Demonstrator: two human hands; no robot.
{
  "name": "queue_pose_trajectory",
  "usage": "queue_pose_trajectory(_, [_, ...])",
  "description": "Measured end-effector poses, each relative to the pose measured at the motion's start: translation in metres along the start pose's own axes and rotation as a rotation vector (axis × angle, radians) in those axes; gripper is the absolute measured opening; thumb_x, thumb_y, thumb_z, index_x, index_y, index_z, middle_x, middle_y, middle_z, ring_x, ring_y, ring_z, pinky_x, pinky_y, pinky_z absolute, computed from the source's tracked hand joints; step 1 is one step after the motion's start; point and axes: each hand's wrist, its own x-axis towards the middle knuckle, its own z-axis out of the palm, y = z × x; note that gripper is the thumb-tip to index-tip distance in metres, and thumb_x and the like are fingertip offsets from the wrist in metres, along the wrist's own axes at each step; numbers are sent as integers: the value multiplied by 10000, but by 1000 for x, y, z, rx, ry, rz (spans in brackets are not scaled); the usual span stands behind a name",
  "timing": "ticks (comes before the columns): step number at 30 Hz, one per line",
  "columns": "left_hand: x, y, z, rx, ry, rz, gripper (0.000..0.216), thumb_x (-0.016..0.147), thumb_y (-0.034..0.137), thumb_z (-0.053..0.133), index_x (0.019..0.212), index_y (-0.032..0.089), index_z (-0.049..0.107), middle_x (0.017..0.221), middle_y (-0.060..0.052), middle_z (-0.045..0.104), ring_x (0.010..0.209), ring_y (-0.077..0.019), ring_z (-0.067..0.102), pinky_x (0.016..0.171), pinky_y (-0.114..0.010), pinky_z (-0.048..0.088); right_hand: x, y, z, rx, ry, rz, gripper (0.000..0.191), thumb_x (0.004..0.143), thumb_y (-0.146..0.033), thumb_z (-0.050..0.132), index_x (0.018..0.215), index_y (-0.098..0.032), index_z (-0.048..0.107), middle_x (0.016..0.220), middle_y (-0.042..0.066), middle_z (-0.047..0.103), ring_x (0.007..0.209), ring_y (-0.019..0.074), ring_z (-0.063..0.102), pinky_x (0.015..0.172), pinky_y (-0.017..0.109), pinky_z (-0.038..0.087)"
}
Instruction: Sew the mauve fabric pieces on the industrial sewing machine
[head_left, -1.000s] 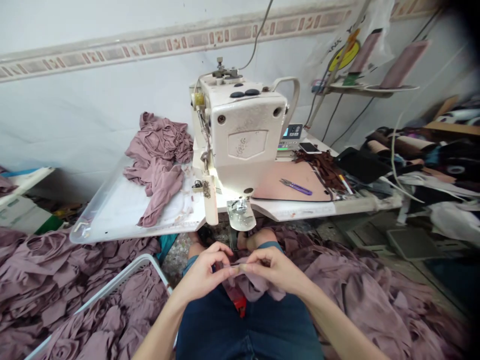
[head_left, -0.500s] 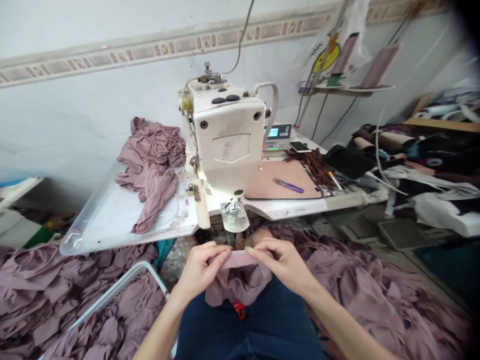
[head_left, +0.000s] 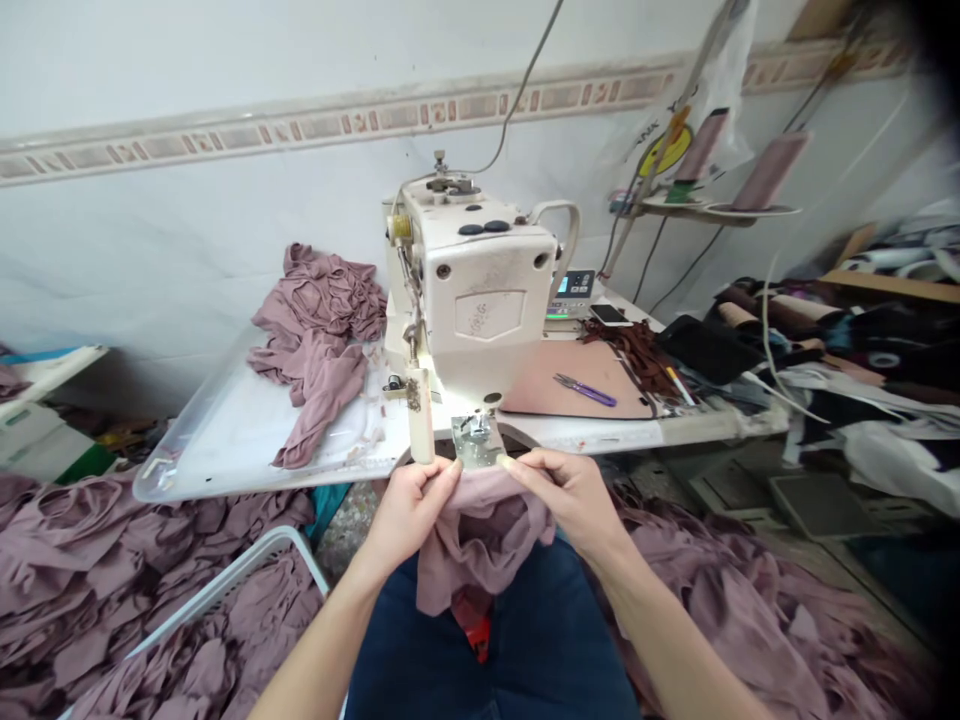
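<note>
Between my two hands a mauve fabric garment (head_left: 480, 545) is stretched by its upper edge. My left hand (head_left: 412, 510) pinches the left end of that edge between thumb and fingers. The right end is pinched the same way by my right hand (head_left: 566, 495). The held edge lies at the front of the sewing machine's (head_left: 487, 310) metal plate (head_left: 476, 450), just below the needle area. Loose folds of the garment hang down over my lap. Fingers hide parts of the gripped edge.
Mauve cloth (head_left: 315, 330) is heaped on the table left of the machine. Purple thread snips (head_left: 585, 390) lie on a pinkish mat (head_left: 532, 375) at the right. A basket (head_left: 217, 590) of mauve fabric stands low on the left. Thread cones (head_left: 772, 170) stand on a rack.
Both hands have moved forward and up with the garment, bringing its edge from above my lap to the machine's plate. The view has shifted slightly.
</note>
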Motion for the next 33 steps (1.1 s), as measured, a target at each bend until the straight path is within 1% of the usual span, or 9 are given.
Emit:
queue_pose_trajectory(6, [15, 4, 3, -28, 176, -75, 347, 969, 433, 710, 736, 192, 620, 701, 26, 557, 704, -155, 541, 716, -271, 431, 15, 14, 0, 122, 30, 74, 490, 803, -658, 867, 716, -182, 795, 436, -14, 579, 330, 132, 482, 331, 246, 304])
queue_pose_trajectory(9, [24, -4, 7, -109, 254, -58, 278, 920, 414, 777, 819, 208, 620, 671, 52, 521, 655, -146, 517, 674, -260, 428, 20, 14, -3, 185, 12, 143, 506, 787, -679, 866, 737, -183, 784, 383, -19, 562, 287, 165, 504, 300, 258, 339])
queue_pose_trajectory(12, [34, -11, 11, -208, 317, -44, 299, 896, 427, 813, 856, 219, 602, 656, 63, 485, 632, -145, 498, 649, -257, 423, 27, 13, -7, 197, 24, 176, 490, 774, -654, 887, 779, -172, 801, 407, -7, 605, 304, 178, 531, 312, 268, 376])
queue_pose_trajectory(19, [53, -15, 16, -311, 298, -28, 422, 872, 460, 853, 778, 231, 512, 635, 81, 435, 583, -119, 435, 617, -248, 397, 41, 18, -13, 175, 101, 82, 444, 761, -606, 908, 745, -169, 827, 526, 16, 682, 403, 153, 532, 377, 262, 349])
queue_pose_trajectory(22, [54, -15, 16, -327, 284, -36, 445, 868, 486, 855, 755, 228, 510, 633, 76, 446, 578, -118, 438, 610, -251, 392, 42, 22, -16, 150, 88, 67, 440, 781, -610, 898, 751, -175, 840, 547, 24, 693, 464, 175, 570, 421, 275, 381])
queue_pose_trajectory(25, [50, -17, 15, -327, 297, -53, 415, 872, 508, 845, 780, 221, 559, 668, 52, 518, 618, -137, 501, 624, -256, 413, 43, 31, -17, 120, 56, 53, 434, 805, -607, 886, 763, -177, 852, 598, 37, 723, 565, 206, 636, 513, 295, 459])
queue_pose_trajectory(30, [31, -33, -1, -198, 350, -88, 385, 887, 553, 811, 842, 208, 646, 664, 42, 555, 636, -155, 523, 630, -256, 416, 38, 55, -12, 138, 120, -8, 458, 736, -626, 927, 825, -182, 857, 848, 80, 826, 782, 242, 718, 748, 337, 564])
queue_pose_trajectory(31, [26, -39, -7, -152, 346, -98, 396, 883, 561, 810, 822, 203, 652, 658, 40, 552, 636, -155, 518, 632, -255, 413, 33, 59, -9, 142, 163, -19, 460, 745, -630, 923, 841, -185, 850, 863, 77, 824, 792, 240, 714, 752, 333, 563])
queue_pose_trajectory(33, [18, -51, -19, -88, 318, -129, 432, 867, 589, 814, 789, 192, 662, 653, 35, 554, 634, -155, 511, 629, -255, 406, 19, 66, 0, 166, 250, -33, 460, 831, -644, 863, 775, -190, 806, 765, 54, 779, 683, 198, 653, 664, 304, 529])
